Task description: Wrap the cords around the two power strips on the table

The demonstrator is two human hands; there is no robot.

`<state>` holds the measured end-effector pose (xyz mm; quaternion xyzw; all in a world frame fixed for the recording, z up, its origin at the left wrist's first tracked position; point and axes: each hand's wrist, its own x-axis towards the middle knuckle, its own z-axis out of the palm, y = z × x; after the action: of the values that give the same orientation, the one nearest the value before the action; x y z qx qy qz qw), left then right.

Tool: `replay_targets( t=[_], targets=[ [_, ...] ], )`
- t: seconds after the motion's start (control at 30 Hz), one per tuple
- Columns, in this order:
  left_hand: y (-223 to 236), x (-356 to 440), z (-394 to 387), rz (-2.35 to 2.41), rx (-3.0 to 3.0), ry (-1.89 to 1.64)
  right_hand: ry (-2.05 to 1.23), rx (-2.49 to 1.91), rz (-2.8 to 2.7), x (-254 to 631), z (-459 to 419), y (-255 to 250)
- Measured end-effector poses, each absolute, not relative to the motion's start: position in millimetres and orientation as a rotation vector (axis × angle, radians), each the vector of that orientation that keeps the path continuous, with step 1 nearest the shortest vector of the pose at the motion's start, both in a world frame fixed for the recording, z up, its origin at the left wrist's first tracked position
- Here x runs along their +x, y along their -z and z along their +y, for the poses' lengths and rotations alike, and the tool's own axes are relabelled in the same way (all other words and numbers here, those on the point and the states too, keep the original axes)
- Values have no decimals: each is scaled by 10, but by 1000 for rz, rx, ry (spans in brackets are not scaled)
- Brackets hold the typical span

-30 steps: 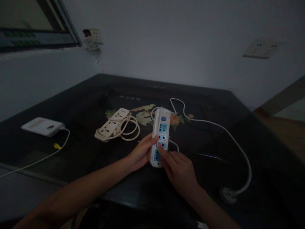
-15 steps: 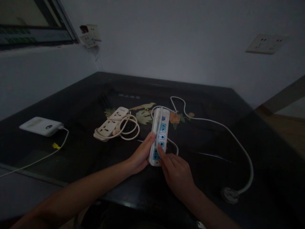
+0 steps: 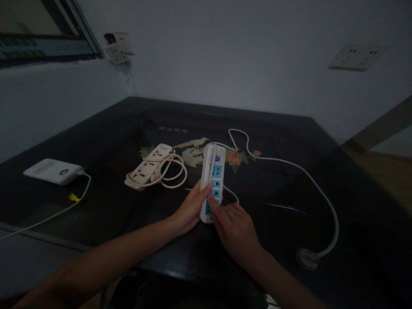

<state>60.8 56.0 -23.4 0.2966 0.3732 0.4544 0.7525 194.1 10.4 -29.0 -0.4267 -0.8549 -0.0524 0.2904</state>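
Note:
A white power strip point(image 3: 219, 171) with blue sockets lies lengthwise in front of me, tilted slightly to the right at its far end. A stretch of its own white cord runs along the top face. My left hand point(image 3: 190, 208) grips the strip's left side, its thumb pressing on the cord over the face. At the near end, my right hand point(image 3: 236, 229) has its fingers curled, with the index fingertip on the strip beside my left thumb; whether it pinches the cord there is hard to see. The cord's plug point(image 3: 307, 259) lies at the right.
On the black table point(image 3: 273, 231), another white power strip point(image 3: 148, 166) lies at the left with its cord point(image 3: 174, 174) wrapped around it. Farther left is a white power bank-like device point(image 3: 53, 171) with a cable and yellow tag point(image 3: 74, 197). Wall sockets point(image 3: 357, 56) are behind.
My left thumb has moved up and across onto the cord on the strip's face, near my right fingertip. The right hand stays almost in place; the whole view shifts slightly.

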Motion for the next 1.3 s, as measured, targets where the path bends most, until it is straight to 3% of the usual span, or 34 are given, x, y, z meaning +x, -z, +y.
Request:
replay_targets(
  t=[0.63,0.9,1.3],
  targets=[
    [153,494,666,712,711,-977,-249,-995,-2260,2346,284,47],
    [204,507,638,744,629,-946,-97,-836,-2300,2109,188,162],
    [214,520,679,841,582,-926,-42,-942,-2277,2128,203,221]
  ],
)
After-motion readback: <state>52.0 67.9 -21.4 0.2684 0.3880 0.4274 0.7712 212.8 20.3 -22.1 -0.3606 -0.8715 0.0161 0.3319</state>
